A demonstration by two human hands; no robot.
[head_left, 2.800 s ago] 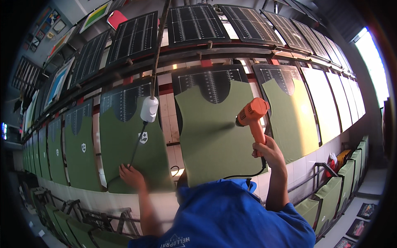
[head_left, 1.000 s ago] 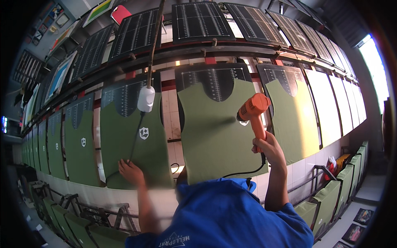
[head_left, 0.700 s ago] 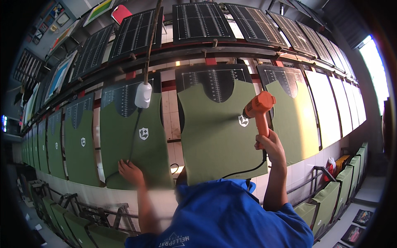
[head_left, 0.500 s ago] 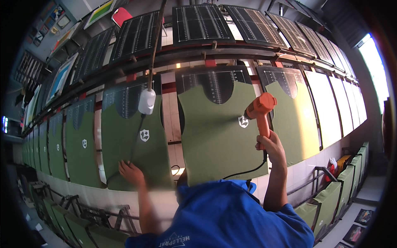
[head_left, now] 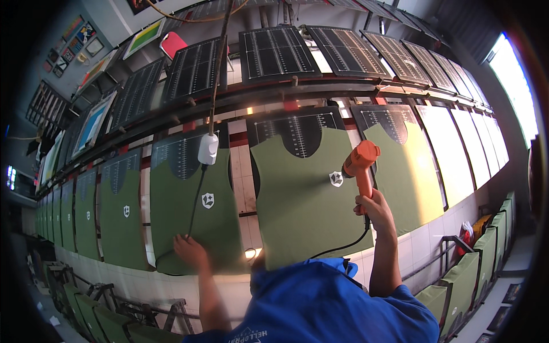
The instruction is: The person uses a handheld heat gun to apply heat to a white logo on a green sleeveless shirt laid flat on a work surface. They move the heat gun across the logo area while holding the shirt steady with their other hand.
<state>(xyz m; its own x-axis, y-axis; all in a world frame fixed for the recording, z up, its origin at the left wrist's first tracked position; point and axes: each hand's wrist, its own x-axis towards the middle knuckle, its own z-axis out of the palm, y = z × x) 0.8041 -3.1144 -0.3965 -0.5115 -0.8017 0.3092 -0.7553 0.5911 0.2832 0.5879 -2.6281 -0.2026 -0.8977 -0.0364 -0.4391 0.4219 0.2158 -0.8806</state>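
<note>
My right hand (head_left: 377,208) is closed around the handle of an orange heat gun (head_left: 361,163). Its dark nozzle points left, close to a white shield print (head_left: 336,179) on a green fabric shirt panel (head_left: 297,217). A black power cord (head_left: 196,200) hangs from a white socket block (head_left: 208,150) and runs down to my left hand (head_left: 191,251), whose fingers are closed on it. That hand is over the lower part of a neighbouring green panel (head_left: 171,211), which bears a similar shield print (head_left: 207,200).
Dark printing boards (head_left: 280,54) with white measuring marks line the far side behind a long metal rail (head_left: 257,94). White boards (head_left: 446,154) stand at the right. More green panels lie on racks (head_left: 457,274) behind me. A red chair (head_left: 172,43) is at the far left.
The view has tilted slightly, so the scene sits lower. My left fingers have closed on the cord, which now hangs straighter. The heat gun stays near the same print.
</note>
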